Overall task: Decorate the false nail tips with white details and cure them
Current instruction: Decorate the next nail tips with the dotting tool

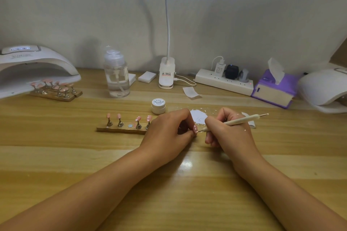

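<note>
Left grip: thumb and forefinger of the left hand (169, 129) are closed in a pinch on one pink nail tip (195, 129), with the other fingers curled under. Whether the tip's metal post sits inside the fist cannot be seen. White dots show on the tip's face.

Right grip: the right hand (225, 133) is clamped on the dotting pen (236, 121) in a writing hold, fingers close to the working end.

Key relation: the nail tip lies immediately left of the pen point, between the two hands. The pen's long axis runs from near-left (working end) to far-right (spare ball end, raised above the tabletop (56, 155)). The point is at the tip's near edge; touching or just short of it, cannot tell. The right hand is nearer the work. Judged next move: a very small push leftward along the pen axis, then lift.

Pose: both forearms converge over the tabletop. The heels of both hands appear braced on the wood, which should steady the dotting.

Outward: just left of the left hand is a wooden stand (120, 130) with four pink tips upright on posts and one bare magnet among them, probably this tip's place. Beyond the hands are a small white jar (158, 106), lid on, and a paper (199, 118) smeared white. Far left is the curing lamp (33, 67), with a second stand (56, 94) of tips at its mouth. Curing of the near set is judged not yet done.
</note>
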The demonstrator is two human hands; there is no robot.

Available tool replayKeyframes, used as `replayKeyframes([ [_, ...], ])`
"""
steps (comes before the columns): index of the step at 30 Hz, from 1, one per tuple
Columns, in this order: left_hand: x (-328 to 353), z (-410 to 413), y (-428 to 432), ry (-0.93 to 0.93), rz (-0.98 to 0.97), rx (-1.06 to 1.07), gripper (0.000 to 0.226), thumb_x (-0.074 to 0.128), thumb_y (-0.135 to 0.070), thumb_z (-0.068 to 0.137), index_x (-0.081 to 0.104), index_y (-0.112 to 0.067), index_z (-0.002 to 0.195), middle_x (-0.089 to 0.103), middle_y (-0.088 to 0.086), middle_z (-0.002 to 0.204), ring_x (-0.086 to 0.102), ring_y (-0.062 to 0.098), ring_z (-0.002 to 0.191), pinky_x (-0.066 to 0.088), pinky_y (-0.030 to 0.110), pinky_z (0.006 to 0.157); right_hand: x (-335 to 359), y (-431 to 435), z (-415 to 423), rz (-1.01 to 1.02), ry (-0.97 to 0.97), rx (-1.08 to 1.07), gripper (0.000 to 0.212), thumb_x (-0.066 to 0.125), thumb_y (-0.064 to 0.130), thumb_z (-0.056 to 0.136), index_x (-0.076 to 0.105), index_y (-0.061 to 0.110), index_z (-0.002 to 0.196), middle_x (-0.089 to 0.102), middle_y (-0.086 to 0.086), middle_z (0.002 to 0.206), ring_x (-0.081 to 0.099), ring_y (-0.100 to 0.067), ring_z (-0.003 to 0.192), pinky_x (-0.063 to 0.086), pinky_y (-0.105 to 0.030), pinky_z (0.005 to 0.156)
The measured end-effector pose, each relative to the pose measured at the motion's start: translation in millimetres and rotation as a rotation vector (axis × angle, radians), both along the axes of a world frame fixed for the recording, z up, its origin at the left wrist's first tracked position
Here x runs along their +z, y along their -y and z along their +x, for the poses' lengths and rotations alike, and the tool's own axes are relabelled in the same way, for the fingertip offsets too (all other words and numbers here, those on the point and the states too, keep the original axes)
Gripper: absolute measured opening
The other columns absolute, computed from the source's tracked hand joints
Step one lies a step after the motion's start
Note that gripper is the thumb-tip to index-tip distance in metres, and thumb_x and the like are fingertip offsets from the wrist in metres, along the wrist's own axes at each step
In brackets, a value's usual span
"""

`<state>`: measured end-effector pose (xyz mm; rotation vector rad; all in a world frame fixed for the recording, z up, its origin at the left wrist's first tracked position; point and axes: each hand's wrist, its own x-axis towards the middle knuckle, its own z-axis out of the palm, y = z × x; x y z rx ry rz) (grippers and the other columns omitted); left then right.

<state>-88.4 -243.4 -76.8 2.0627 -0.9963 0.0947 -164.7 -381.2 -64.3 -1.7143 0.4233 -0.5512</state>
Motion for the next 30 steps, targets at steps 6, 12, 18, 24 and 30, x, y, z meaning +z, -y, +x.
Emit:
replayKeyframes([
  [6,0.5,-0.4,-0.1,0.002,0.004,0.001,0.019,0.071,-0.019,0.083,0.06,-0.033,0.077,0.063,-0.016,0.072,0.055,0.0,0.071,0.032,0.018,0.061,-1.2,-0.4,1.1,-0.03,-0.007,0.012,0.028,0.061,0.007,0.077,0.044,0.018,0.057,0.063,-0.011,0.048,0.053,-0.014,0.042,0.046,-0.032,0.062],
  [12,0.0,-0.2,0.1,0.011,0.006,0.004,0.019,0.071,-0.02,0.083,0.059,-0.033,0.076,0.064,-0.013,0.074,0.056,0.003,0.073,0.037,0.022,0.063,3.0,-0.8,-1.5,0.05,0.035,0.016,0.029,0.06,0.002,0.081,0.045,0.014,0.059,0.061,-0.012,0.047,0.05,-0.011,0.038,0.041,-0.018,0.04],
  [18,-1.1,0.7,0.3,0.016,0.01,0.008,0.017,0.071,-0.019,0.082,0.061,-0.031,0.077,0.062,-0.015,0.071,0.055,0.001,0.07,0.033,0.019,0.061,3.2,-2.3,-0.5,0.046,0.047,0.033,0.026,0.059,0.0,0.081,0.046,0.011,0.062,0.064,-0.015,0.052,0.052,-0.013,0.041,0.045,-0.02,0.043],
  [24,-1.0,0.9,0.6,0.008,-0.002,-0.001,0.021,0.071,-0.018,0.082,0.059,-0.033,0.075,0.064,-0.014,0.073,0.057,0.003,0.071,0.037,0.021,0.062,2.1,-1.4,0.1,0.027,0.033,0.039,0.021,0.06,0.001,0.081,0.047,0.009,0.066,0.066,-0.015,0.053,0.053,-0.013,0.042,0.045,-0.02,0.044],
  [30,-1.1,0.7,0.3,0.008,-0.005,0.002,0.02,0.071,-0.018,0.082,0.059,-0.033,0.075,0.063,-0.013,0.072,0.057,0.004,0.07,0.036,0.021,0.062,1.4,-1.2,0.1,0.034,0.045,0.025,0.024,0.06,0.0,0.081,0.046,0.009,0.064,0.064,-0.014,0.051,0.052,-0.013,0.041,0.044,-0.02,0.043],
])
